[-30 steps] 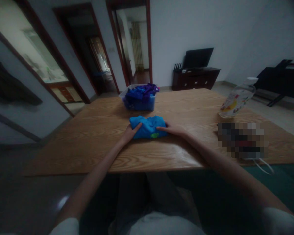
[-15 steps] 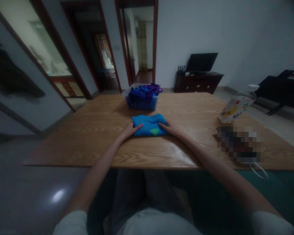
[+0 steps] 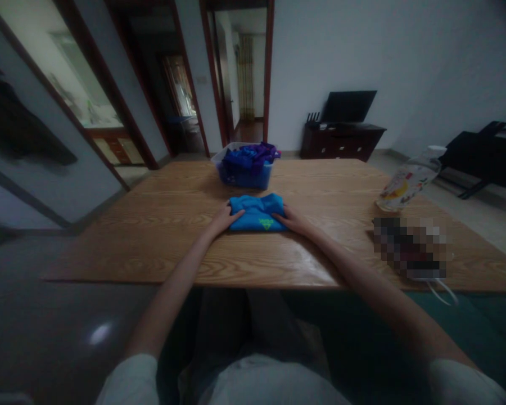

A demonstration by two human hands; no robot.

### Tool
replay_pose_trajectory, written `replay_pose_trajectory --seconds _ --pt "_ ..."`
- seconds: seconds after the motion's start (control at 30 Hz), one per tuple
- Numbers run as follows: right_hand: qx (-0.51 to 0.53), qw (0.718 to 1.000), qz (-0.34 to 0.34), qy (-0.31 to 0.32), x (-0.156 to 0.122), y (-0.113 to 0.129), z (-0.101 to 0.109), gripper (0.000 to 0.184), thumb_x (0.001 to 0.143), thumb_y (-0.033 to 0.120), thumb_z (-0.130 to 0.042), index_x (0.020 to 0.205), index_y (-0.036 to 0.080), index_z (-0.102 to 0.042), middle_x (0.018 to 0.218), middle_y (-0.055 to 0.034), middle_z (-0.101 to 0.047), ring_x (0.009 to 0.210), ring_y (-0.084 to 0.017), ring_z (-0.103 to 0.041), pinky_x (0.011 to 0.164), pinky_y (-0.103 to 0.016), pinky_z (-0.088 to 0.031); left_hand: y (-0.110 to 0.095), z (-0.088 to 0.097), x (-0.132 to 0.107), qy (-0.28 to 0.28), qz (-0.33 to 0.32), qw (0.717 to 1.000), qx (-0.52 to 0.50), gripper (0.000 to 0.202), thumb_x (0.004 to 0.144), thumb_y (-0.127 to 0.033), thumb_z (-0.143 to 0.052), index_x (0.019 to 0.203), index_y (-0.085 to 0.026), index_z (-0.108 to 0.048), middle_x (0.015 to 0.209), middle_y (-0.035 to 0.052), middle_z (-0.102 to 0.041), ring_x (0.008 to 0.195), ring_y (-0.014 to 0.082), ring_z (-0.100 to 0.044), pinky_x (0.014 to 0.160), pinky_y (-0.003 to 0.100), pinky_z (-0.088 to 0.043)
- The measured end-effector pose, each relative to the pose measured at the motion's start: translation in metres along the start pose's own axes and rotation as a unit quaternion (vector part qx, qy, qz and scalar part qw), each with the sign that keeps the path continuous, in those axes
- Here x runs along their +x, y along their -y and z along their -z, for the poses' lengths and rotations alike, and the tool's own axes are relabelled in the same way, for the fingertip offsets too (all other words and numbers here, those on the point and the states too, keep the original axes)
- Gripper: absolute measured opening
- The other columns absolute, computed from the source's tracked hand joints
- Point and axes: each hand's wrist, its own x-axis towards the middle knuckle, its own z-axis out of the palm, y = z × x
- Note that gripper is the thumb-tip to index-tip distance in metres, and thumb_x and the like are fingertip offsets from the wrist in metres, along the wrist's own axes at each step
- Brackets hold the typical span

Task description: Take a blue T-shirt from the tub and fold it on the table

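Note:
A bright blue folded cloth (image 3: 255, 211) with a small green logo lies on the wooden table in front of me. At its left end, my left hand (image 3: 226, 216) grips it, the thumb on top and the other fingers mostly hidden at the side. My right hand (image 3: 292, 217) holds the right end in the same way, thumb over the fabric. The cloth's far edge is raised and wrinkled between the hands. Just beyond it stands a clear plastic bin (image 3: 247, 179) heaped with blue and purple fabric (image 3: 253, 157).
The wooden table (image 3: 152, 242) spreads around the cloth, its near edge just before my lap. To the right stands a large clear bottle (image 3: 407, 183) with a printed label. Nearer lies a blurred-out item (image 3: 411, 247) with a white cord (image 3: 444, 292).
The cloth's far edge has bunched up a little more, and its outline is slightly narrower. Both hands keep their hold at the ends, shifted slightly inward.

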Motion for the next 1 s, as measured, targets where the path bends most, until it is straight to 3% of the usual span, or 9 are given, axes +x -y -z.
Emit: replay_pose_trajectory --seconds 0.4,0.5,0.67,0.83,1.0 --pt "-0.089 0.996 0.022 0.003 0.001 0.0 0.0 0.041 0.108 0.052 -0.052 0.124 0.024 -0.076 0.14 -0.0144 -0.075 0.131 -0.035 -0.067 0.123 -0.057 -0.049 0.003 -0.003 -0.001 0.004 -0.02 1.0 0.008 0.046 0.103 -0.057 -0.066 0.123 -0.016 -0.073 0.144 0.0183 -0.072 0.137 0.0343 -0.067 0.127 0.046 -0.048" --pt "-0.192 0.98 -0.027 -0.046 -0.003 -0.003 -0.004 0.044 0.106 0.055 -0.056 0.124 0.019 -0.075 0.137 -0.0209 -0.073 0.134 -0.042 -0.062 0.124 -0.063 -0.043 0.002 -0.004 -0.004 -0.017 0.013 0.999 0.047 0.049 0.102 -0.058 -0.067 0.125 -0.016 -0.07 0.143 0.0205 -0.072 0.138 0.0365 -0.066 0.126 0.049 -0.047" --pt "-0.29 0.943 -0.102 -0.125 -0.018 -0.004 -0.01 0.068 0.105 0.07 -0.054 0.14 0.012 -0.067 0.134 -0.0277 -0.073 0.134 -0.049 -0.062 0.124 -0.069 -0.035 -0.009 -0.008 -0.015 -0.09 0.093 0.988 0.081 0.071 0.097 -0.057 -0.078 0.15 -0.016 -0.054 0.151 0.0254 -0.068 0.144 0.0398 -0.064 0.122 0.051 -0.048" --pt "-0.202 0.965 -0.136 -0.097 -0.013 -0.006 -0.018 0.075 0.098 0.077 -0.062 0.14 0.014 -0.064 0.13 -0.0278 -0.076 0.129 -0.049 -0.068 0.121 -0.07 -0.042 -0.026 -0.014 -0.006 -0.12 0.14 0.981 0.058 0.071 0.092 -0.04 -0.084 0.152 -0.021 -0.051 0.154 0.0242 -0.068 0.143 0.0399 -0.067 0.12 0.051 -0.049" --pt "0.013 0.984 -0.15 -0.093 0.014 -0.022 -0.018 0.079 0.082 0.061 -0.082 0.147 0.022 -0.058 0.139 -0.0188 -0.074 0.132 -0.042 -0.069 0.118 -0.061 -0.053 -0.035 -0.025 0.01 -0.137 0.132 0.982 0.018 0.077 0.091 -0.026 -0.082 0.157 -0.021 -0.043 0.151 0.019 -0.068 0.141 0.0333 -0.068 0.115 0.045 -0.054"
